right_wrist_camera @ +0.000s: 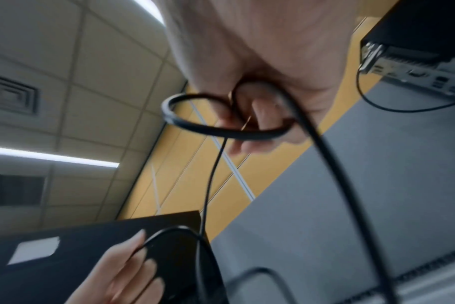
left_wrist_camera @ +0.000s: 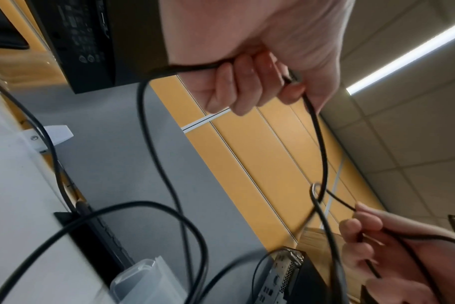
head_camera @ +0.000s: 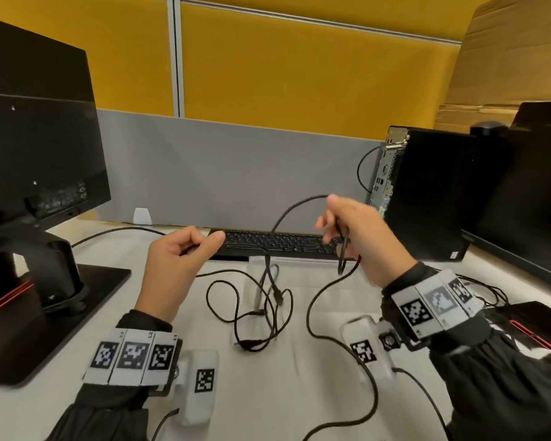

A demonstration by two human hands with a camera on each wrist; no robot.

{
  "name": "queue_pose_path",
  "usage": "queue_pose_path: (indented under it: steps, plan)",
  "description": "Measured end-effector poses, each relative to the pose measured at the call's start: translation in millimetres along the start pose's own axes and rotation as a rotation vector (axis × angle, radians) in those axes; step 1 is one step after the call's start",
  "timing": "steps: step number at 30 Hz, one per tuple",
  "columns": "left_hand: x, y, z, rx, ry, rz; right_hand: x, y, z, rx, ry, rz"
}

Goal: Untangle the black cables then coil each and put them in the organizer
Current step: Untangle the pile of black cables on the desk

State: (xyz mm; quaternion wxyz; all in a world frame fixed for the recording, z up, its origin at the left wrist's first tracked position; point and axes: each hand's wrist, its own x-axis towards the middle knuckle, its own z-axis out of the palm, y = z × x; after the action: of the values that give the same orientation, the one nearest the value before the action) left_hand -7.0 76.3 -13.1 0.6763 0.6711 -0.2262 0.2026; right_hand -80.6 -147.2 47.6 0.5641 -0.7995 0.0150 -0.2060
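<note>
- The left hand (head_camera: 175, 265) is raised over the desk (head_camera: 299, 393), fingers curled round a black cable (head_camera: 295, 208) that arcs across to the other hand.
- In the middle, a loose tangle (head_camera: 255, 310) lies on the desk; I count probably two cables in it, though the crossings are hard to separate.
- The clear organizer (head_camera: 258, 281) stands just before the keyboard (head_camera: 280, 243) and looks empty.
- The right hand (head_camera: 360, 237) pinches a small coil begun from the same cable.
- Judged so: one cable part-coiled, none stored, most work left.
</note>
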Motion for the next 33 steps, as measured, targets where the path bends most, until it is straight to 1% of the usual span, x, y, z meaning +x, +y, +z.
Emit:
queue_pose_path:
  steps: [3,5,7,8,10,12,13,15,17,18,19,20,21,22,23,24,25,26,27,28,29,30,31,32,33]
  plan:
    - [2,-1,-6,0.006,0.059,-0.029,12,4,-19,0.315,0.331,0.052]
    - [5,-2,-11,-0.005,0.147,-0.074,15,5,-36,0.554,0.576,0.054]
    - [10,-6,-17,-0.042,0.245,-0.137,16,8,-56,0.709,0.784,0.05]
    - [11,-9,-19,-0.058,0.273,-0.174,16,10,-66,0.735,0.85,0.049]
    - [13,-13,-20,-0.07,0.276,-0.231,18,16,-81,0.698,0.895,0.048]
    - [11,-15,-16,-0.065,0.261,-0.258,20,25,-92,0.568,0.922,0.038]
    - [10,-15,-13,-0.06,0.253,-0.269,22,31,-99,0.466,0.943,-0.003]
    - [9,-14,-9,-0.045,0.233,-0.297,26,41,-116,0.189,0.959,-0.171]
    - [9,-13,-8,-0.03,0.231,-0.328,30,54,-138,-0.146,0.897,-0.35]
    - [9,-13,-8,-0.026,0.235,-0.34,32,61,-149,-0.368,0.814,-0.385]
    - [9,-13,-8,-0.024,0.236,-0.349,33,71,-161,-0.648,0.696,-0.351]
    - [8,-13,-7,-0.02,0.233,-0.353,36,83,-172,-0.922,0.537,-0.245]
    - [8,-13,-6,-0.016,0.225,-0.356,38,95,-178,-1.167,0.342,-0.072]
    - [7,-14,-6,-0.01,0.215,-0.357,37,104,-180,-1.316,0.166,0.178]
    - [6,-14,-5,-0.001,0.204,-0.358,33,109,-180,-1.387,0.042,0.402]
    - [6,-15,-4,0.012,0.191,-0.359,26,109,-177,-1.446,-0.051,0.55]
    - [6,-15,-3,0.024,0.175,-0.359,22,107,-172,-1.482,-0.069,0.634]
    - [5,-16,-2,0.03,0.16,-0.361,20,106,-168,-1.531,-0.031,0.612]
    - [5,-17,-1,0.031,0.148,-0.364,16,106,-164,-1.588,0.041,0.498]
    - [5,-17,0,0.033,0.139,-0.368,11,103,-157,-1.651,0.094,0.347]
    - [5,-18,0,0.033,0.135,-0.369,3,97,-147,-1.725,0.101,0.203]
    - [5,-18,0,0.033,0.134,-0.37,-3,91,-137,-1.782,0.064,0.093]
    - [5,-19,0,0.035,0.133,-0.37,-7,86,-127,-1.801,-0.012,0.019]
    - [6,-19,-1,0.038,0.131,-0.37,-10,82,-119,-1.776,-0.134,0.001]
    - [6,-20,-1,0.041,0.13,-0.371,-13,80,-112,-1.696,-0.294,0.033]
